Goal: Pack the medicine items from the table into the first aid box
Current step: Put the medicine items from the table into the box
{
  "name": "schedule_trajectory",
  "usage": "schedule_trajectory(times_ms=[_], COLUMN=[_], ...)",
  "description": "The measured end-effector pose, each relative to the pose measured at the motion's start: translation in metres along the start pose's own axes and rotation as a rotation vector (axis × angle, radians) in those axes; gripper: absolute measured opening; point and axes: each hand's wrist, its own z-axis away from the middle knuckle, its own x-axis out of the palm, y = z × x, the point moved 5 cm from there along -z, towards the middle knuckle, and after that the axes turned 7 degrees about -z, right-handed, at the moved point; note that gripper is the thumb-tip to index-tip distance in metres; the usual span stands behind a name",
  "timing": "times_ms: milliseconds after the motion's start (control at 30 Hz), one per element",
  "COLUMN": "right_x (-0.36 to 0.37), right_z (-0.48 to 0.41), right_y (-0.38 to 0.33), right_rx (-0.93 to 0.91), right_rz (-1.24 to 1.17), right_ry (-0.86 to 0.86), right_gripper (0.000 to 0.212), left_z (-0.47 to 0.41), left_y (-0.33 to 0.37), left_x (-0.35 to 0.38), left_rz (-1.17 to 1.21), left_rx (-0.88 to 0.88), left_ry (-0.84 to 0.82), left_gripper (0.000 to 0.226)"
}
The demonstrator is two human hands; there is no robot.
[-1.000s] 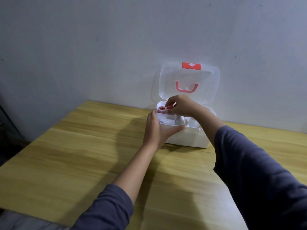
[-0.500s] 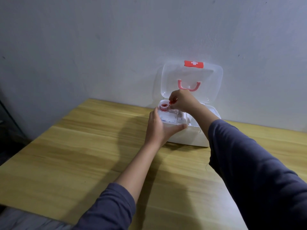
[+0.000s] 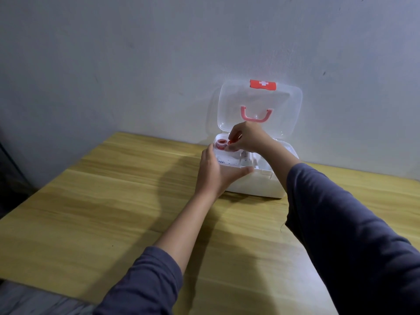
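A white first aid box (image 3: pixel 261 185) stands open against the wall, its clear lid (image 3: pixel 284 105) raised, with a pink handle and a red cross label. My left hand (image 3: pixel 213 171) grips the box's front left corner, thumb along the front rim. My right hand (image 3: pixel 247 137) reaches over the box's back left part, fingers pinched on a small red item. Beside those fingers a red and white tape roll (image 3: pixel 221 143) sits in the left corner. White packets (image 3: pixel 229 160) lie inside; the rest of the contents are hidden by my hands.
The box sits on a wooden table (image 3: pixel 113 201) near its far edge, close to a grey wall (image 3: pixel 136 64). The table's left and near edges drop off to a dark floor.
My right hand lifted slightly and then settled lower beside the tape roll. My left hand kept its hold on the box corner. The camera view shifted a little.
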Motion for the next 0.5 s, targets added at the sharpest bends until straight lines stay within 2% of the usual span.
schedule_trajectory(times_ms=[333, 500], right_x=[0.0076, 0.0003], right_z=[0.0009, 0.0016], right_y=[0.0001, 0.0012], right_rx=[0.030, 0.034], right_rz=[0.101, 0.095], right_ry=[0.009, -0.084], right_gripper=[0.047, 0.038], left_z=[-0.0016, -0.0018], left_y=[-0.0022, -0.0031], left_x=[0.0013, 0.0009], left_rz=[-0.018, -0.014], left_rx=[0.025, 0.019], left_ry=[0.015, 0.024], left_gripper=[0.111, 0.110])
